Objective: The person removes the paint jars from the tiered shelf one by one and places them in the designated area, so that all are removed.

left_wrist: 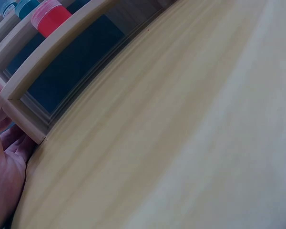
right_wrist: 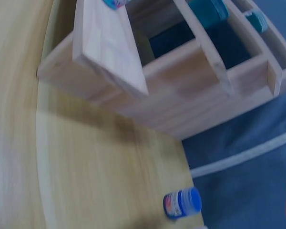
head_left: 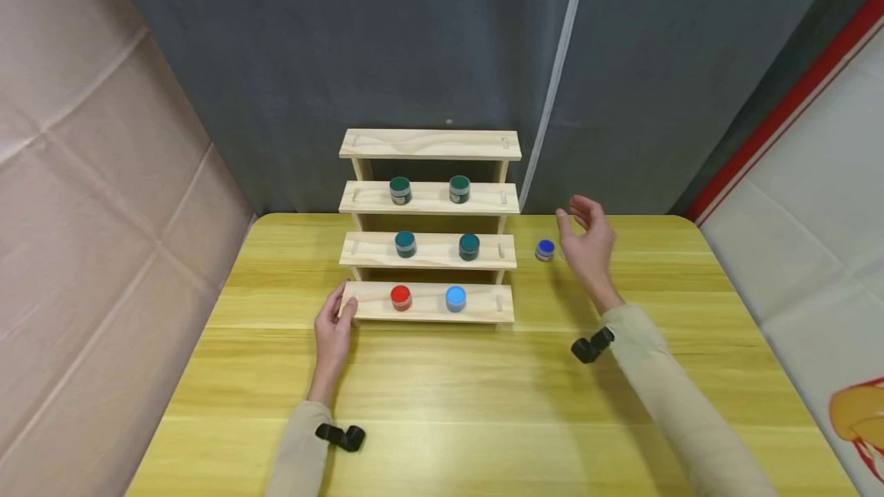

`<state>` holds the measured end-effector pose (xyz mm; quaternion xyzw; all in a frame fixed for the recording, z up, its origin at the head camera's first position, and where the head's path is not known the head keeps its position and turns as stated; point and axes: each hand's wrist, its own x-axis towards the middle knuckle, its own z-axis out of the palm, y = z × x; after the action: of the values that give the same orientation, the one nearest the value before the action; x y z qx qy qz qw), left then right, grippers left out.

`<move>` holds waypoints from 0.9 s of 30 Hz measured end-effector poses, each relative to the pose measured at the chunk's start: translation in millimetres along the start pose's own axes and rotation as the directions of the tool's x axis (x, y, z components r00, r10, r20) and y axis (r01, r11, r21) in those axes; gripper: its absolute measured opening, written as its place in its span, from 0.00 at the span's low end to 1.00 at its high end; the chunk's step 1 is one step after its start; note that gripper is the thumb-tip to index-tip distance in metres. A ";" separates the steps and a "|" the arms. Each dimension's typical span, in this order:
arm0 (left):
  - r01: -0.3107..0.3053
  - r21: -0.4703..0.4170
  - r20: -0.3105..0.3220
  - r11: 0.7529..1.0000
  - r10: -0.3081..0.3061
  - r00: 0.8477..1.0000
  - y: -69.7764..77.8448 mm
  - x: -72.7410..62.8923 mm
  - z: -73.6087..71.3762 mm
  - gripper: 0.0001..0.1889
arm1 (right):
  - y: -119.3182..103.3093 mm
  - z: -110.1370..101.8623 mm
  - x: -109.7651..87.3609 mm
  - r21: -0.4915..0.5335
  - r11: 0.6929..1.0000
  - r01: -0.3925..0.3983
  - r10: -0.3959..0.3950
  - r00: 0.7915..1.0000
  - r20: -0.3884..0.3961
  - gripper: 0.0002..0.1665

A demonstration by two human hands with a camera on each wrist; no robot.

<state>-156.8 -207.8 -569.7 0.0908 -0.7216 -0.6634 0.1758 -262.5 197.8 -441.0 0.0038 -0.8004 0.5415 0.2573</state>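
A stepped wooden rack (head_left: 428,247) stands at the table's back edge. My left hand (head_left: 334,334) holds the left end of its lowest step, thumb on top and fingers along the side. On that step sit a red jar (head_left: 400,297) and a light-blue jar (head_left: 456,298). Two teal-lidded jars, a left one (head_left: 405,244) and a right one (head_left: 469,246), occupy the step above. Higher up are two green-lidded jars (head_left: 400,190). My right hand (head_left: 590,246), fingers loosely bent and holding nothing, hovers right of a blue-lidded jar (right_wrist: 182,202). A pale object is mostly hidden behind that hand.
The top step (head_left: 430,144) of the rack bears no jars. A dark grey curtain (head_left: 345,44) hangs behind the yellow wood-grain table (head_left: 428,405). Pale cloth (head_left: 103,175) borders the left side, and a white panel with a red edge (head_left: 794,98) borders the right.
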 end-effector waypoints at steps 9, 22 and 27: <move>0.058 -0.009 0.016 0.998 -0.058 0.998 5.8 0.9 -0.3 0.25 | -21.6 15.9 0.8 0.046 0.998 0.030 -0.031 0.999 0.029 0.25; 0.063 -0.002 0.041 0.998 -0.063 0.997 39.9 -9.6 1.0 0.25 | -60.3 42.1 6.0 0.117 0.984 0.136 -0.142 0.989 0.051 0.23; 0.074 -0.015 0.042 0.997 -0.074 0.996 36.3 -7.9 0.2 0.25 | -68.0 52.6 8.3 0.113 0.983 0.145 -0.157 0.982 0.102 0.23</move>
<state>-145.8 -201.0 -534.8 0.1023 -0.7158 -0.6771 0.1368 -271.8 126.2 -393.5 0.1080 -0.7812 0.5606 0.2525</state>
